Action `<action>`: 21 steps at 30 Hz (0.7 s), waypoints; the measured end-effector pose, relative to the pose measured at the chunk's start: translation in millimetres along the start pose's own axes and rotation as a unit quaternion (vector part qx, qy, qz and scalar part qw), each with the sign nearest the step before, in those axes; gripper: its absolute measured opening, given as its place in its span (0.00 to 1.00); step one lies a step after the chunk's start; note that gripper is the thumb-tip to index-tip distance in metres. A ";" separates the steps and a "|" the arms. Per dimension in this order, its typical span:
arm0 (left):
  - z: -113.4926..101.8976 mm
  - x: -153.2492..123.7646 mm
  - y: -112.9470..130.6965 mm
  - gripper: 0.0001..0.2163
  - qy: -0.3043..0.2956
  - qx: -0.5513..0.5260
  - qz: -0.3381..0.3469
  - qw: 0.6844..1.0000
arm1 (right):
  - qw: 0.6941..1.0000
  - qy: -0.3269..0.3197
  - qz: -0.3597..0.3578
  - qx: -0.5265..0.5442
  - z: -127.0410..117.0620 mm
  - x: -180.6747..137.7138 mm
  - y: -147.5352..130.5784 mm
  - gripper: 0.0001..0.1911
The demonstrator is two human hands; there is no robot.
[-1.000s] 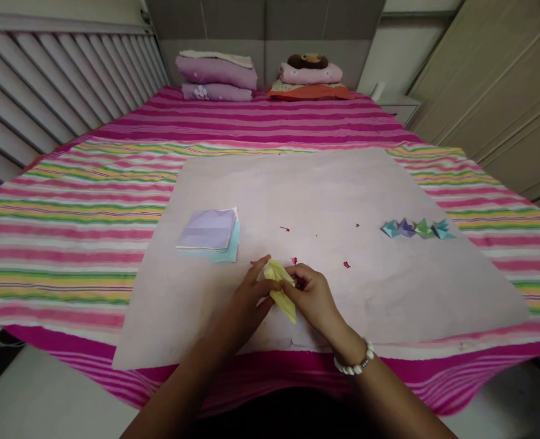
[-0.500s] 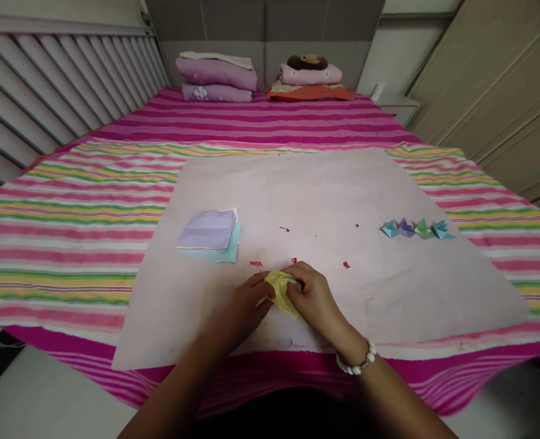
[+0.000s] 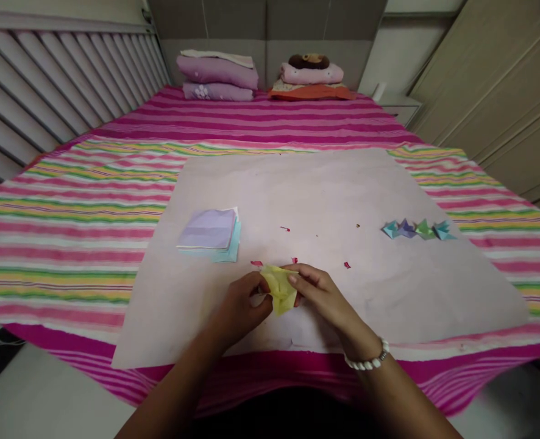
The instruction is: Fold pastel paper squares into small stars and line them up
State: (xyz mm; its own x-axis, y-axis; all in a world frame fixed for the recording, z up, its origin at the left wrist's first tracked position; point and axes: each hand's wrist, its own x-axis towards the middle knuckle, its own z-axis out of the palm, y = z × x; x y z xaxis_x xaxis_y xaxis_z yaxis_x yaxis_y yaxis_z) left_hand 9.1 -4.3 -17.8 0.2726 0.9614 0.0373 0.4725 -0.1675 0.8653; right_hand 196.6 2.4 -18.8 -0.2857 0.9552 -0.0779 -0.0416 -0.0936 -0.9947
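A small folded piece of yellow paper [image 3: 280, 287] is held between both hands just above a large pale pink sheet [image 3: 325, 189] laid on the bed. My left hand [image 3: 241, 305] pinches its left side with curled fingers. My right hand [image 3: 321, 294], with a white bead bracelet on the wrist, grips its right side. A stack of square papers [image 3: 210, 232], lilac on top and light blue beneath, lies to the left. A row of folded paper shapes [image 3: 417, 229] in blue, purple and green lies to the right.
The bed carries a pink, yellow and green striped cover [image 3: 69, 207]. Folded blankets [image 3: 217, 74] and a second pile [image 3: 312, 76] sit at the headboard. Tiny red scraps [image 3: 347, 265] dot the sheet. A slatted wall is on the left, wardrobe doors [image 3: 503, 79] on the right.
The yellow paper was long and tilted; both hands have pressed and turned it into a more compact shape. My right wrist has shifted slightly right.
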 end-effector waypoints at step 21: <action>-10.4 -4.0 1.0 0.04 -0.083 -0.109 -0.053 0.989 | 0.962 -0.050 -0.200 -0.176 -9.1 -4.5 1.7 0.04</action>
State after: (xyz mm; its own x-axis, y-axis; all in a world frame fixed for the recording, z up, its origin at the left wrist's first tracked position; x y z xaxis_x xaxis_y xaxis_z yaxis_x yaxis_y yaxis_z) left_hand -0.2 -6.1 -11.9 0.3739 0.9189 -0.1259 0.3191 0.0000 0.9477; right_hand 206.6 0.5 -20.7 -0.4059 0.8612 0.3060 0.1544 0.3947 -0.9058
